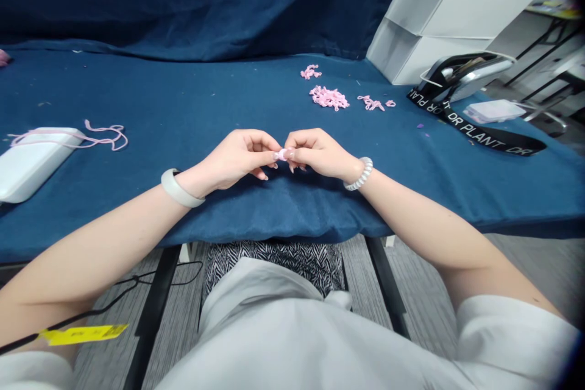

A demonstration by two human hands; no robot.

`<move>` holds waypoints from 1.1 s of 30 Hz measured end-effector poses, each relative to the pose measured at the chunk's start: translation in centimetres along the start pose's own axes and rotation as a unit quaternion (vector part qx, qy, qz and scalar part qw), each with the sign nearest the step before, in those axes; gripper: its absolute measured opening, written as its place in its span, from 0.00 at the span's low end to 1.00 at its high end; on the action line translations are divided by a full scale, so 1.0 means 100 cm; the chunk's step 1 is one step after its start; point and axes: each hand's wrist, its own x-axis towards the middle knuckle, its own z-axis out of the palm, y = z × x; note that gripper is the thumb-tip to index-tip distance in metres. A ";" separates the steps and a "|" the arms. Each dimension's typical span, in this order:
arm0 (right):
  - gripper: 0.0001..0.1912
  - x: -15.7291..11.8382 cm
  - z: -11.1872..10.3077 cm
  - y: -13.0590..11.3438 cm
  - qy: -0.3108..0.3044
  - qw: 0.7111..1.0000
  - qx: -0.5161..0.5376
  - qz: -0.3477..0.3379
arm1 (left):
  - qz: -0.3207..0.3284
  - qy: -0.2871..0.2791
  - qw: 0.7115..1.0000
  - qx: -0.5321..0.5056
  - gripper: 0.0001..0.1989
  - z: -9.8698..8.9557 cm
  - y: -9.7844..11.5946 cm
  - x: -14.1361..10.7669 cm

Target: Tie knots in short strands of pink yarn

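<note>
Between the fingertips of both my hands is a small pink piece [283, 154], held just above the blue cloth near the table's front edge. My left hand [244, 158] pinches its left side with thumb and forefinger. From the other side, my right hand [315, 151] pinches it too, partly covering it. Beyond the hands lie a pile of small pink loops [329, 98], a smaller cluster [311, 72] behind it, and a few pink loops [372, 102] to its right.
A white case [36, 161] with pink cord [107, 137] across it lies at the left. White boxes [439, 12] stand at the back right, near a black lettered strap [479, 131], an open pouch [470, 76] and a flat clear box [494, 111]. Blue cloth [183, 97] covers the table.
</note>
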 end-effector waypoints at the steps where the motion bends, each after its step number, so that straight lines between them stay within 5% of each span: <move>1: 0.15 0.000 0.000 0.000 0.003 1.000 0.004 -0.005 | 0.010 0.001 1.000 -0.001 0.12 0.000 0.000 0.000; 20: 0.15 0.002 0.003 0.001 0.034 0.988 0.148 -0.001 | 0.084 -0.006 0.996 -0.027 0.15 -0.002 -0.007 0.000; 33: 0.09 0.003 0.005 0.002 0.027 0.984 0.178 -0.002 | 0.126 0.080 0.989 0.018 0.17 0.005 -0.006 -0.005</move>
